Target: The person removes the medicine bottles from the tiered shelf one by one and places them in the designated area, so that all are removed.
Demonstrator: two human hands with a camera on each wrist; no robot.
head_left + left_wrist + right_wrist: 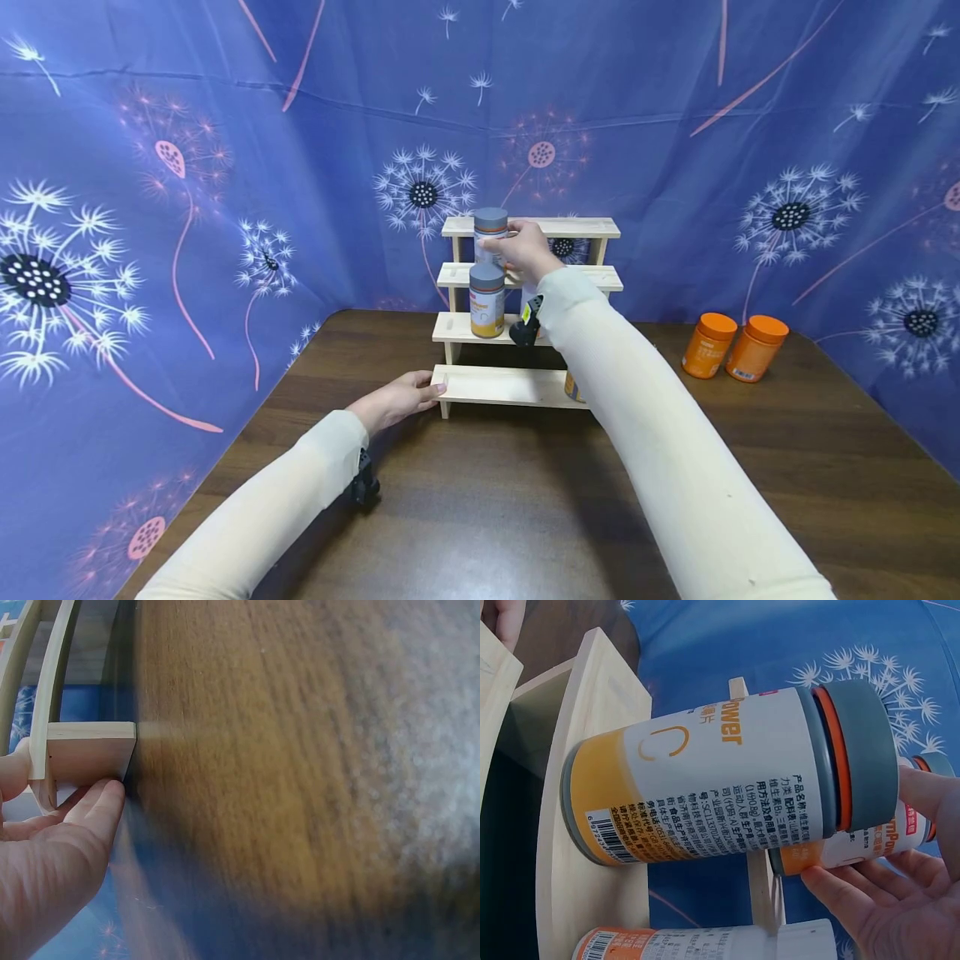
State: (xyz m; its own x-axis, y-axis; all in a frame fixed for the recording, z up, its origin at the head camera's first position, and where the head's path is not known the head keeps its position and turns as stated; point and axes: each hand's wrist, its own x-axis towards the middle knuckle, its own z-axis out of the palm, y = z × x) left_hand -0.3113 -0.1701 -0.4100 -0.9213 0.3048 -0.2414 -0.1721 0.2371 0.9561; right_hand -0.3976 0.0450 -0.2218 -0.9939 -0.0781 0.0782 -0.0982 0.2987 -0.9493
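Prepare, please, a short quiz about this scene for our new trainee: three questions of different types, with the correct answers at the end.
1. How many orange jars stand on the table?
2. True or false: the right hand grips the upper grey-lidded bottle.
3. What does the left hand hold?
A) an orange jar
B) the lowest shelf, at its left end
C) the upper grey-lidded bottle

Key: 1. Two. 2. True. 3. B.
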